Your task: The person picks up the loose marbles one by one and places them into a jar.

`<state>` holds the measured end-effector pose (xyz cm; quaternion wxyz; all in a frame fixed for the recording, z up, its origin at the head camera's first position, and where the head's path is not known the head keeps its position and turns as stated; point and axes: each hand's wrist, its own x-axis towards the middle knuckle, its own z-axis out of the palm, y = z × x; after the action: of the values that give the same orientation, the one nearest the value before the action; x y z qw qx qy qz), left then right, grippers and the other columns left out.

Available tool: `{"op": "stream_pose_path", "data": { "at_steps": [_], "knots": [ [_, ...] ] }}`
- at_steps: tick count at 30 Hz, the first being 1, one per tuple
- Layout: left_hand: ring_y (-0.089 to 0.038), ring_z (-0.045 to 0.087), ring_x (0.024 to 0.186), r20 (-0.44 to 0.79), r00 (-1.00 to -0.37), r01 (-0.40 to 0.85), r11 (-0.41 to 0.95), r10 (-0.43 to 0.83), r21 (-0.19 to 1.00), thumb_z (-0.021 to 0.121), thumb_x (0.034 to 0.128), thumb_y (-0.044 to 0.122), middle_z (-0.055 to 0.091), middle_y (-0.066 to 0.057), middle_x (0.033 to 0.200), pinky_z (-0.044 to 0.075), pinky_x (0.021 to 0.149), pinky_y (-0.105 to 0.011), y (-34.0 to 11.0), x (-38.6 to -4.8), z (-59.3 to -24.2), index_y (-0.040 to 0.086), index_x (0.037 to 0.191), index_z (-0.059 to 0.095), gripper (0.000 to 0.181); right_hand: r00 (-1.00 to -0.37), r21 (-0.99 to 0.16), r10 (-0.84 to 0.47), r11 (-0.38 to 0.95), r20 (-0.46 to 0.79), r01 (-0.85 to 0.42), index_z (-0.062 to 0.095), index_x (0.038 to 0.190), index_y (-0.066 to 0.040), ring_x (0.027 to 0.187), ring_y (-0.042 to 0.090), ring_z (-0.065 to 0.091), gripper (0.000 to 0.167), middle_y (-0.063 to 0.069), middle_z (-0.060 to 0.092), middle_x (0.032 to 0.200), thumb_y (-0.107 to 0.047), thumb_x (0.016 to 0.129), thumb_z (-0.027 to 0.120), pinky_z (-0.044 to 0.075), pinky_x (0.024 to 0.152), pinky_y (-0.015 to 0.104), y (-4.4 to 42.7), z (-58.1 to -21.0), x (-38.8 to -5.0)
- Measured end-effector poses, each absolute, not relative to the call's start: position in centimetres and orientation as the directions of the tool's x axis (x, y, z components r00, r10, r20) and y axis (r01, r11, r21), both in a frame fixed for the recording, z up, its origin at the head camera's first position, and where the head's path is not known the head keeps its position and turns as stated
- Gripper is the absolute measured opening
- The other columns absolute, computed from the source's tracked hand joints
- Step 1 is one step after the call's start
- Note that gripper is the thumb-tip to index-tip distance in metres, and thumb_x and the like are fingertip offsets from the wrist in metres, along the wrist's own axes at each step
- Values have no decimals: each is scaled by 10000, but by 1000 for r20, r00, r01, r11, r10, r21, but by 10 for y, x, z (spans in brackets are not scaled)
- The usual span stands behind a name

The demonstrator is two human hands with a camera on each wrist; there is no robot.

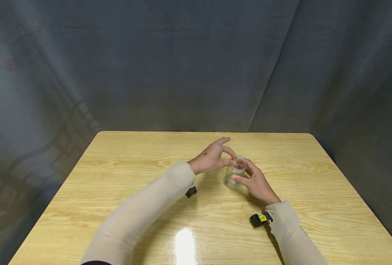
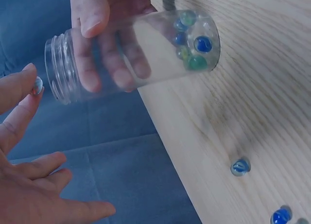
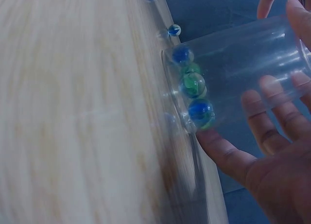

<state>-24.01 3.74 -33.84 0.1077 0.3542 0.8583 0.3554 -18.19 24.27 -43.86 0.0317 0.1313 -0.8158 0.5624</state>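
Observation:
My right hand (image 1: pixel 258 184) grips a clear plastic jar (image 2: pixel 158 54) round its side, with the fingers behind it and the thumb in front. The jar has no lid, and its threaded mouth faces up. Several blue and green glass marbles (image 3: pixel 193 85) lie at its bottom, which is at the tabletop. Just over the rim, my left hand (image 1: pixel 210 159) pinches a small pale marble (image 2: pixel 37 85) between thumb and forefinger. Its other fingers are spread away from the jar.
A light wooden table (image 1: pixel 133 184) bears the jar. In the left wrist view, a blue-streaked marble (image 2: pixel 240 167) and a darker blue marble (image 2: pixel 281 215) lie loose on the wood. Grey cloth (image 1: pixel 182 66) hangs behind the table's far edge.

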Motion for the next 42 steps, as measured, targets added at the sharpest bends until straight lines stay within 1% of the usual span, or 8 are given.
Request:
{"op": "stream_pose_path", "data": {
  "at_steps": [6, 9, 15, 22, 25, 30, 36, 42],
  "knots": [
    [-279, 161, 1510, 72, -720, 534, 485, 690, 693, 724, 943, 231, 218, -93, 1639, 207, 1178, -539, 38, -239, -338, 116, 1148, 746, 236, -962, -909, -184, 332, 202, -254, 417, 1488, -124, 1380, 397, 391, 623, 145, 450, 1481, -152, 944, 718, 266, 1093, 673, 242, -439, -182],
    [-288, 182, 1505, 82, -717, 540, 478, 692, 693, 722, 945, 243, 222, -91, 1637, 220, 1174, -537, 36, -239, -338, 108, 1168, 740, 262, -963, -909, -187, 333, 196, -250, 406, 1496, -115, 1380, 412, 389, 633, 156, 452, 1475, -154, 945, 716, 286, 1080, 677, 242, -438, -182],
    [-312, 211, 1495, 99, -722, 541, 470, 685, 697, 720, 948, 243, 233, -118, 1631, 232, 1171, -532, 28, -239, -338, 97, 1174, 736, 270, -963, -905, -188, 347, 191, -247, 391, 1502, -98, 1378, 422, 389, 644, 173, 467, 1454, -163, 949, 713, 281, 1079, 681, 242, -438, -182],
    [-335, 204, 1493, 48, -748, 486, 496, 662, 720, 728, 941, 260, 218, -114, 1637, 250, 1160, -544, 8, -238, -345, 100, 1176, 730, 285, -963, -902, -183, 351, 198, -252, 391, 1495, -79, 1341, 408, 438, 654, 196, 537, 1374, -139, 936, 725, 285, 1087, 667, 243, -437, -182],
    [-330, 200, 1495, 33, -761, 465, 509, 648, 724, 737, 934, 250, 221, -100, 1637, 252, 1162, -534, 0, -240, -349, 115, 1161, 733, 265, -962, -897, -180, 358, 207, -260, 387, 1495, -71, 1335, 405, 447, 660, 198, 543, 1376, -126, 932, 727, 256, 1100, 669, 244, -435, -181],
    [-331, 192, 1497, 20, -783, 435, 524, 622, 732, 750, 923, 237, 225, -89, 1636, 240, 1166, -533, -13, -242, -354, 117, 1137, 739, 245, -963, -897, -171, 357, 209, -259, 392, 1493, -70, 1334, 404, 448, 662, 202, 542, 1384, -108, 925, 731, 253, 1105, 663, 244, -435, -181],
    [-359, 182, 1495, -16, -792, 401, 540, 611, 740, 753, 920, 222, 216, -102, 1637, 236, 1163, -551, -32, -242, -364, 93, 1132, 741, 248, -964, -899, -168, 357, 206, -255, 403, 1487, -64, 1342, 415, 440, 647, 213, 534, 1388, -98, 928, 726, 272, 1107, 644, 243, -436, -181],
    [-397, 210, 1480, -50, -798, 384, 570, 601, 727, 759, 912, 192, 217, -127, 1633, 271, 1145, -561, -52, -242, -376, 60, 1132, 741, 257, -963, -902, -168, 347, 209, -256, 415, 1479, -58, 1344, 411, 440, 630, 216, 534, 1382, -85, 929, 721, 275, 1112, 630, 242, -434, -180]
  ]
}}
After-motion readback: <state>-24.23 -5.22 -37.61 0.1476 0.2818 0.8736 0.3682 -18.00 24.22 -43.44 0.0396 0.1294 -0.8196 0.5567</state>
